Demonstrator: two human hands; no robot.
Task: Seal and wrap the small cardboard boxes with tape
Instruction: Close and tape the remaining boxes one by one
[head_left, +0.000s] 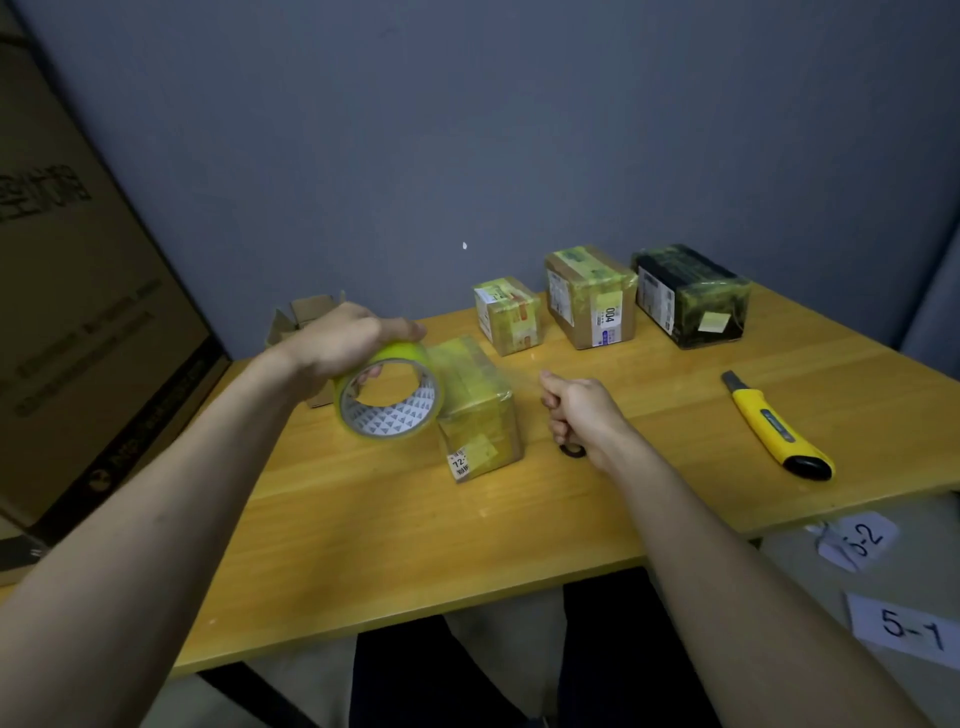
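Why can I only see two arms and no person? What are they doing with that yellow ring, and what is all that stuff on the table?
The camera sits on the person's head and looks down, so you see just their arms, as if through their eyes. The left hand grips a roll of yellowish clear tape. The right hand has its fingers curled, seemingly pulling the loose end of tape across a small cardboard box wrapped in tape; that strip is blurred. All this is on a wooden table. At the back stand three more taped boxes: a small one, a bigger brown one and a dark one. An open empty cardboard box sits behind the left hand. On the right lies a yellow utility knife.
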